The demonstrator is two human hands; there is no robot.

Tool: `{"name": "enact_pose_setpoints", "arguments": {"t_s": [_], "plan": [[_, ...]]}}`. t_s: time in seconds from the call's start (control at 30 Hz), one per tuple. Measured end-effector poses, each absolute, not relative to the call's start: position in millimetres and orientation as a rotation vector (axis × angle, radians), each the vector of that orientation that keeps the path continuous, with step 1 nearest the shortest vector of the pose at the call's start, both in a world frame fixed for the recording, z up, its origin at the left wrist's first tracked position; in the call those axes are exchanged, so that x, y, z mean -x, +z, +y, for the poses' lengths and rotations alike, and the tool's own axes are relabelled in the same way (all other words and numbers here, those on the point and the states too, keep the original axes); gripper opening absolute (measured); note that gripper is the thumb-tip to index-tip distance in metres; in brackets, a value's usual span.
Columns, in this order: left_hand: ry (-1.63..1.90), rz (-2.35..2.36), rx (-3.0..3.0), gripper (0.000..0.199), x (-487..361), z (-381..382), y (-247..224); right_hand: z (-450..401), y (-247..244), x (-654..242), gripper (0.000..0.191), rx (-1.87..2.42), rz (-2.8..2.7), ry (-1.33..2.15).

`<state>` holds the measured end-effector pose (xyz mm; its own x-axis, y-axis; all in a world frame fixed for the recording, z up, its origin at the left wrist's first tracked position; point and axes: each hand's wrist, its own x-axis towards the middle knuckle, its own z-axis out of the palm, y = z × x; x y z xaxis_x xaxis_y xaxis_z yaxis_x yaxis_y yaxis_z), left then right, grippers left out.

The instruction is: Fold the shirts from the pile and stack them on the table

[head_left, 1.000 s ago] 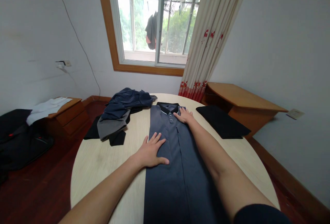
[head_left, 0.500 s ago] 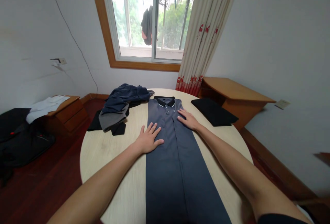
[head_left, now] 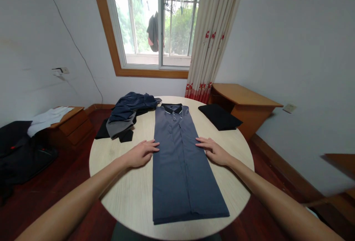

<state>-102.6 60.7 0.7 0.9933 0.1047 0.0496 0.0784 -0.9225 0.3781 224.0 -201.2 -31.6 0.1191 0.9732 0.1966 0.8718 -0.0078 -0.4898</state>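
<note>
And here's the grey shirt, flat in the mid. of the round table, collar at the far end, hem nearest the person. Collar's blk w/ thin white trim, a few round buttons just below, & a long fold edge running down the front, R of centre.

L hand on the L side: fingers loosely stretched out, slightly bent, tips on the shirt's edge approx. halfway down. R hand mirrors it opp., fingers relaxed & a bit apart, tips on the R edge. Both light touches, shirt lying between 'em!

Far L of the table, a crumpled clothes pile, navy, grey & blk. Far R, a folded blk cloth, flat, well apart from the shirt, near the wooden desk. Behind it all, the window w/ a pale curtain, red flowers on it, hanging at its R side.
</note>
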Motion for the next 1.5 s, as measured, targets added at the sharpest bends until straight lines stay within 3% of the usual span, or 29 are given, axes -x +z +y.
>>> {"name": "enact_pose_setpoints", "arguments": {"t_s": [0.3,0.57,0.77,0.9,1.0,1.17,1.3,1.5], "plan": [[0.168,-0.271,-2.592,0.024,110,29,0,-233,-18,-179,0.022,1.698,-1.915,0.378],[0.306,-0.356,-2.423,0.014,128,14,6,-252,1,-176,0.024,1.669,-1.857,0.495],[0.164,-0.411,-2.551,0.017,131,-3,21,-254,25,-171,0.024,1.759,-1.934,0.583],[0.169,-0.332,-2.533,0.019,130,4,21,-252,30,-172,0.028,1.826,-1.926,0.621],[0.2,-0.256,-2.499,0.028,122,18,17,-237,23,-176,0.04,1.939,-1.885,0.456],[0.43,0.334,-2.552,0.045,73,46,5,-174,8,-186,0.063,2.254,-1.748,0.185],[0.191,0.747,-2.753,0.065,17,67,-12,-116,-2,-193,0.067,2.602,-1.509,0.249],[0.05,0.836,-2.902,0.071,-44,118,-26,-65,-13,-233,0.066,2.728,-1.4,0.28]]}}
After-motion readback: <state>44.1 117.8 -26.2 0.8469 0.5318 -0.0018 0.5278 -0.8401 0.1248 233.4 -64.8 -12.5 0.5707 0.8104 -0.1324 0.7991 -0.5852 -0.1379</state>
